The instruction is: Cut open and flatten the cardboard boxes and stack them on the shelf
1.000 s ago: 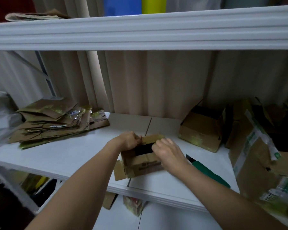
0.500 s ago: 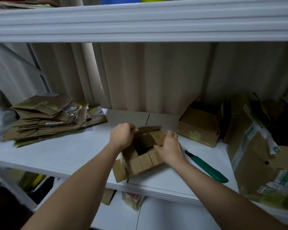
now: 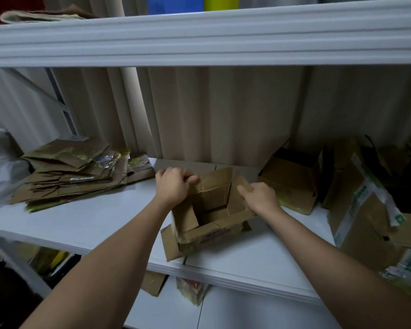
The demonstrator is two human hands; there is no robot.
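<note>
White shelving fills the view, with a pale pleated curtain hanging behind the middle shelf (image 3: pixel 86 222) and a thick upper board crossing overhead. On that middle shelf, close to its near edge, stands a small brown cardboard box (image 3: pixel 209 217) with its top flaps open and its inside empty. The left hand (image 3: pixel 173 188) grips the far-left flap, fingers curled over its edge, and the right hand (image 3: pixel 261 198) pinches the right flap between thumb and fingers; both hands have the box and nothing else. 1 lower flap sticks out past the near-left corner over the shelf lip. To the far left lies a stack of flattened boxes (image 3: pixel 74 176), streaked with yellow tape, and to the right sit 2 boxes not yet flattened: an open one lying on its side (image 3: pixel 292 186) and a bigger taped one (image 3: pixel 365 224) at the near right. The small box looks light and fairly stiff along its walls, though its creases are already soft and crumpled, so it should fold easily once its seams are free. Holding it by opposite flaps or opposite corners and pushing the walls sideways looks like the sensible way to collapse it, since the thin worn flaps may tear if pulled hard.
</note>
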